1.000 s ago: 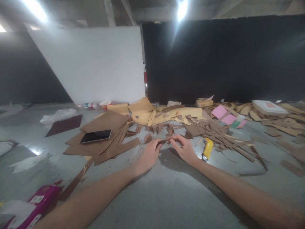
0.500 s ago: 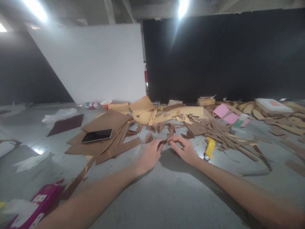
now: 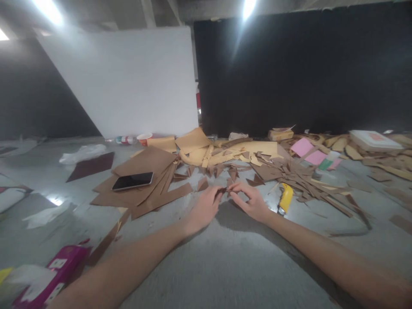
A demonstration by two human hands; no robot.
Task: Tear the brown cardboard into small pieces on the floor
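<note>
Between the fingertips of both my hands is a small brown piece (image 3: 225, 189), which looks like leather or card; the fingers cover most of it. My left hand (image 3: 206, 206) pinches its left end. From the other side my right hand (image 3: 249, 201) pinches it with thumb and forefinger. Just beyond the hands lie several small brown cut pieces (image 3: 202, 184), many of them pointed. A yellow-handled utility knife (image 3: 285, 198) rests on the grey tabletop (image 3: 225, 266) to the right of my right hand.
At the left, a phone (image 3: 133, 181) lies on stacked brown sheets (image 3: 151, 161). Brown offcuts (image 3: 302, 182) and tan scraps (image 3: 260, 149) spread across the back and right. A purple power strip (image 3: 69, 257) is at the near left. Near a pink sheet (image 3: 302, 146) lies a green-labelled bottle (image 3: 328, 160).
The view has shifted slightly, so the things on the table sit a little further right. Both hands keep the same pinch on the small brown piece.
</note>
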